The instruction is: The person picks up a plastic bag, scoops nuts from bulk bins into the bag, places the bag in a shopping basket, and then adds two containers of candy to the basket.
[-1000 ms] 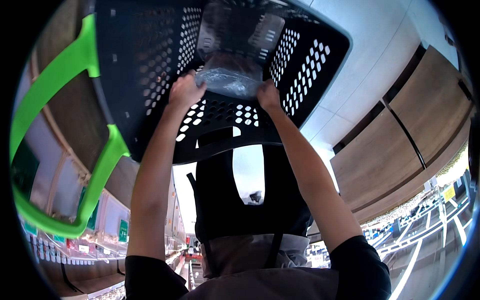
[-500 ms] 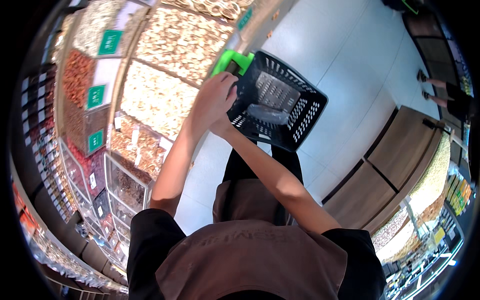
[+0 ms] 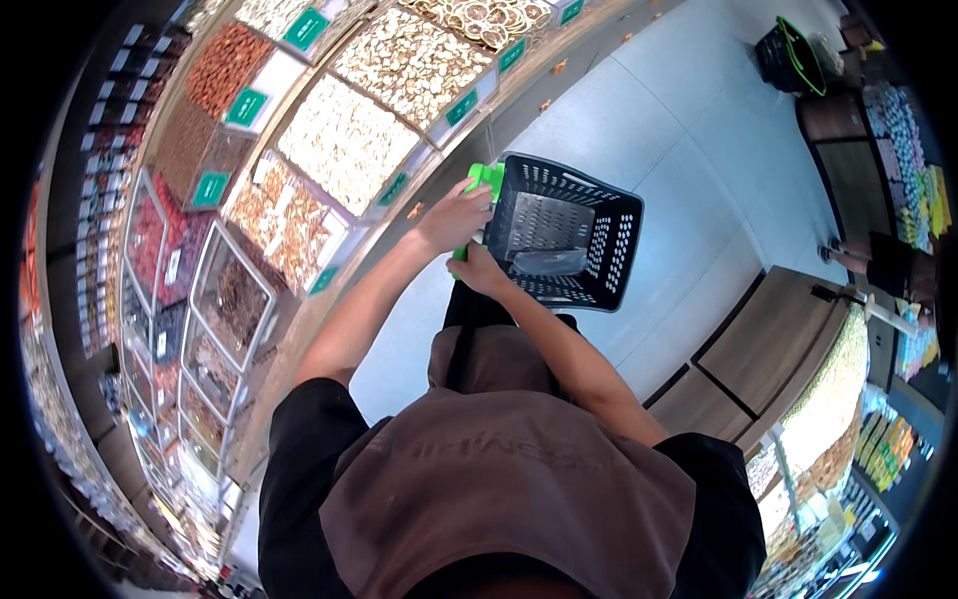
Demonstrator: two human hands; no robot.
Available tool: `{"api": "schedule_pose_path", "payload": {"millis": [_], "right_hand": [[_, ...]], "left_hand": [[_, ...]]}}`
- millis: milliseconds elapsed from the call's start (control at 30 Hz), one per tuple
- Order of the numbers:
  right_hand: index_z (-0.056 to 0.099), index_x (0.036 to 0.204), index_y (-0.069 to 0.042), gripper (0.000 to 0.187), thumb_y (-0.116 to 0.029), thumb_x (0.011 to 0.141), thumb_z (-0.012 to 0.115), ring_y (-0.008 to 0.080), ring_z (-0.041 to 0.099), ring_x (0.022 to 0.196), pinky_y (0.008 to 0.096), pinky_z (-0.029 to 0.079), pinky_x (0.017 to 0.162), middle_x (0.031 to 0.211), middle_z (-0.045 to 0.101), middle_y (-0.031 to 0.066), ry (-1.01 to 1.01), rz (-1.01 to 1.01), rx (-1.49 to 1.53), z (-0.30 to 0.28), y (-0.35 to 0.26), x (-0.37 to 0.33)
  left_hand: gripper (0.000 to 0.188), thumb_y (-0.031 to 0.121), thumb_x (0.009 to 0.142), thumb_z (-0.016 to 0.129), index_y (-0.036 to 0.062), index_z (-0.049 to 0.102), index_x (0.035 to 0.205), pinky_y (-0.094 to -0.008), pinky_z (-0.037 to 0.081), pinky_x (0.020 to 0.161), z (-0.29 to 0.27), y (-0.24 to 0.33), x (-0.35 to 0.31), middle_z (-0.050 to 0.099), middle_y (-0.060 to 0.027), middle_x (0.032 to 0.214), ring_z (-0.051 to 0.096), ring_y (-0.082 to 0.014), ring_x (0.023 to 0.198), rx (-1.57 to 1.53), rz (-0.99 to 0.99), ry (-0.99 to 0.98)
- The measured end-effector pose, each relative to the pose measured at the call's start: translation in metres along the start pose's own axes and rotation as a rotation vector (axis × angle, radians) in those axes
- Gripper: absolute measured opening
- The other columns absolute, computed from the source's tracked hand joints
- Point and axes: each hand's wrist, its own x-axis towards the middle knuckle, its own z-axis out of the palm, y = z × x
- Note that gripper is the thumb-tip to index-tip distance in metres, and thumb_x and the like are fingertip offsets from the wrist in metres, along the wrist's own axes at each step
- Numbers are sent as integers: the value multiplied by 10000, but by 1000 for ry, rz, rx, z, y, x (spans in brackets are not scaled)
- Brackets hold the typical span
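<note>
A black shopping basket (image 3: 621,255) with perforated sides hangs in front of me over the pale floor. Its green handle (image 3: 486,176) is on the side toward the bins. My left hand (image 3: 458,216) is closed around the upper part of this handle. Lower down, my right hand (image 3: 482,270) closes on the handle's near end, just below my left hand. A clear plastic bag (image 3: 549,262) lies at the bottom of the basket; what it contains, if anything, I cannot make out.
Open bins of sliced dried goods (image 3: 344,140) with green labels line my left. Clear-lidded bins (image 3: 235,299) stand nearer. A brown wooden display cabinet (image 3: 753,344) is at the right. Another basket (image 3: 788,58) stands far right, and a person (image 3: 893,268) is at the right edge.
My right hand has come out from beside my left wrist to the handle's near end. The basket has turned slightly, and the bins at left have shifted in view.
</note>
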Motion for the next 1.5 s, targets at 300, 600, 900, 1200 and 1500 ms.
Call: {"api": "schedule_pose_path", "payload": {"millis": [300, 600, 900, 1200, 1500], "right_hand": [[607, 948, 68, 364, -254, 783, 646, 462, 632, 934, 501, 501, 815, 921, 658, 293, 16, 22, -529, -55, 54, -168], [679, 831, 51, 346, -291, 826, 627, 471, 644, 844, 527, 517, 776, 822, 654, 297, 75, 7, -659, -42, 93, -241], [687, 880, 48, 335, -274, 817, 620, 467, 651, 863, 529, 518, 810, 867, 665, 295, -437, -88, -851, 26, 117, -324], [704, 871, 1, 298, -276, 784, 634, 417, 670, 821, 497, 534, 778, 854, 683, 243, -885, -271, -1127, 70, 146, -396], [662, 848, -46, 233, -222, 696, 664, 379, 665, 788, 492, 519, 714, 802, 671, 199, -869, -594, -1437, 62, 114, -378]], "left_hand": [[288, 38, 717, 661, 73, 712, 998, -442, 315, 1138, 67, 126, -13, 622, -113, 1165, 506, -281, 1246, 168, -327, -46], [104, 165, 743, 670, 139, 707, 836, -391, 491, 829, 106, 250, -68, 660, -35, 982, 579, -193, 1109, 118, -611, -319], [56, 161, 756, 667, 125, 696, 788, -430, 490, 810, 183, 381, -217, 667, -75, 931, 609, -234, 1043, -86, -957, -31], [128, 179, 720, 699, 76, 713, 794, -438, 513, 807, 241, 534, -285, 685, -147, 900, 664, -311, 917, -355, -1236, 41], [226, 260, 795, 620, 64, 680, 892, -501, 537, 782, 233, 550, -255, 694, -195, 871, 675, -382, 869, -679, -1233, 328]]}}
